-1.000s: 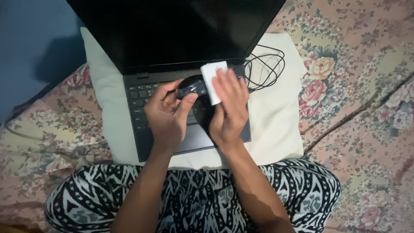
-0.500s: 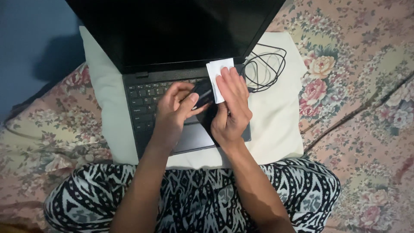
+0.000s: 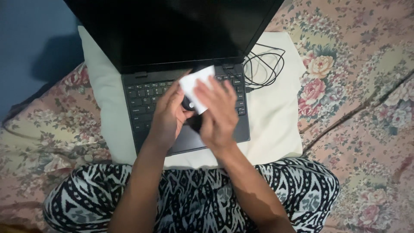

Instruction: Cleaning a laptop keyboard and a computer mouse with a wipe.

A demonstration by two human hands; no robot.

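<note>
Since half a second ago the right hand has swung left with the wipe, which now lies tilted over the mouse instead of standing up beside it; the left hand has stayed put, cupped round the mouse.

Head view: the left hand is curled about the small black mouse, fingers up its far side, thumb hidden, so the grip looks firm but I cannot tell how tight it is. Only a dark sliver of the mouse shows between the two hands, above the middle of the laptop keyboard. The right hand is flat and fairly spread, fingers pressing the folded white wipe against the top of the mouse; it is blurred, so the exact finger hold is unclear. The laptop sits on a pale pillow, its lid up and screen dark. A black cable lies coiled at the pillow's far right corner. A flowered sheet spreads all round.

The step in hand seems to be wiping the mouse clean. The next move likely calls for turning the mouse in the left hand to bring an unwiped side under the wipe, keeping the cable slack.
</note>
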